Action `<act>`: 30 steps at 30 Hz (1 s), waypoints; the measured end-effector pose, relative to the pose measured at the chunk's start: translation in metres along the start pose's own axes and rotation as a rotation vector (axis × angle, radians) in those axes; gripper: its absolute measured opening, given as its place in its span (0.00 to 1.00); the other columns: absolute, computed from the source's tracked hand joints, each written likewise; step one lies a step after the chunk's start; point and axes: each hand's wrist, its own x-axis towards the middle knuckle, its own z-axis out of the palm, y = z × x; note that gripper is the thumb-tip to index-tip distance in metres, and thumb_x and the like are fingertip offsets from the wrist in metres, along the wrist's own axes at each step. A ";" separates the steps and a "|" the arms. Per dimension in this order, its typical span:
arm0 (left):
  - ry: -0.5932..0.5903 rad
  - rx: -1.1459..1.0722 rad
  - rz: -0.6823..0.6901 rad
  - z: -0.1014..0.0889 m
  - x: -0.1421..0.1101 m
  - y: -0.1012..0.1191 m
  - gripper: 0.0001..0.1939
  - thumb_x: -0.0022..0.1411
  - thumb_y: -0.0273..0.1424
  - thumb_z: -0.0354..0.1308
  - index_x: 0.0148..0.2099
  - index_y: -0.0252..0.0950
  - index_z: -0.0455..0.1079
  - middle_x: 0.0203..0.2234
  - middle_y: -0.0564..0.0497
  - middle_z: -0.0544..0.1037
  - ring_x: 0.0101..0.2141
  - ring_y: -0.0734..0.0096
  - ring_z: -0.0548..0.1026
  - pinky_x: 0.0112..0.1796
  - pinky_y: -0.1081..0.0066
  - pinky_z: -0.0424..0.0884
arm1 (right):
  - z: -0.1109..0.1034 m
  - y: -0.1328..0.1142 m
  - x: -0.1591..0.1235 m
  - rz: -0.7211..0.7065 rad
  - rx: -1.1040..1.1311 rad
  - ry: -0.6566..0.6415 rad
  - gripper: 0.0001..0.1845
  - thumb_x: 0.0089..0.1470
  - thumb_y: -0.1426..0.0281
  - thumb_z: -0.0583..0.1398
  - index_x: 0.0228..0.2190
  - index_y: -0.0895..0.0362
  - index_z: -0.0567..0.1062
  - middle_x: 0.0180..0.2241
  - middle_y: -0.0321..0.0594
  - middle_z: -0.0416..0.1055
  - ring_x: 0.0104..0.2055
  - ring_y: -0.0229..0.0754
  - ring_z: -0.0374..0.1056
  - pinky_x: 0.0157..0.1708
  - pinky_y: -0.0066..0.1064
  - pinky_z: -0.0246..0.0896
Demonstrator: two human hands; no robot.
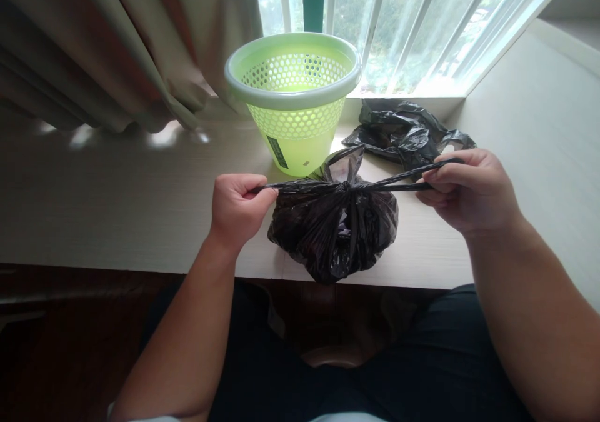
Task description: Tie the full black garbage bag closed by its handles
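Pale ledge [117,209] | I see left hand [241,208], right hand [475,189] closed, gripping black bag [328,234] ends | knot [345,187] formed between | green bin [297,153] beyond, unlined

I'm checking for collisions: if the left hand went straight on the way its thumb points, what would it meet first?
Most likely the body of the tied black bag, whose strap the left hand grips, though depth is unclear.

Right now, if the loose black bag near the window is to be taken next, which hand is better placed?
Probably the right hand: it is close to the loose bag, while the left hand is on the knotted bag's other side. Both hands hold this bag, so the right must first let go.
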 end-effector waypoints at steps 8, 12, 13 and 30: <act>-0.005 0.040 -0.033 -0.002 0.000 0.000 0.22 0.50 0.31 0.60 0.16 0.37 0.48 0.16 0.56 0.46 0.21 0.77 0.47 0.24 0.65 0.40 | 0.001 -0.004 -0.001 -0.009 -0.021 0.021 0.25 0.38 0.80 0.70 0.11 0.56 0.59 0.16 0.28 0.44 0.19 0.28 0.41 0.21 0.34 0.28; 0.002 0.054 -0.013 -0.004 0.000 -0.004 0.21 0.50 0.31 0.60 0.16 0.37 0.50 0.16 0.56 0.46 0.21 0.77 0.48 0.24 0.65 0.41 | 0.000 -0.004 0.000 0.000 -0.020 0.011 0.26 0.39 0.80 0.70 0.11 0.56 0.59 0.16 0.29 0.45 0.18 0.28 0.41 0.21 0.34 0.29; 0.004 0.058 -0.010 -0.005 0.000 -0.005 0.20 0.50 0.30 0.59 0.16 0.37 0.50 0.16 0.56 0.46 0.21 0.77 0.48 0.24 0.65 0.41 | 0.000 -0.004 0.000 -0.002 -0.024 0.008 0.26 0.39 0.80 0.71 0.11 0.56 0.59 0.15 0.29 0.45 0.18 0.28 0.42 0.21 0.34 0.29; -0.047 0.090 -0.033 -0.010 0.000 -0.006 0.24 0.50 0.31 0.59 0.16 0.37 0.45 0.16 0.55 0.46 0.20 0.77 0.47 0.24 0.66 0.41 | -0.005 0.000 -0.004 0.023 -0.055 0.035 0.24 0.36 0.80 0.72 0.10 0.57 0.62 0.14 0.31 0.49 0.17 0.27 0.44 0.21 0.35 0.30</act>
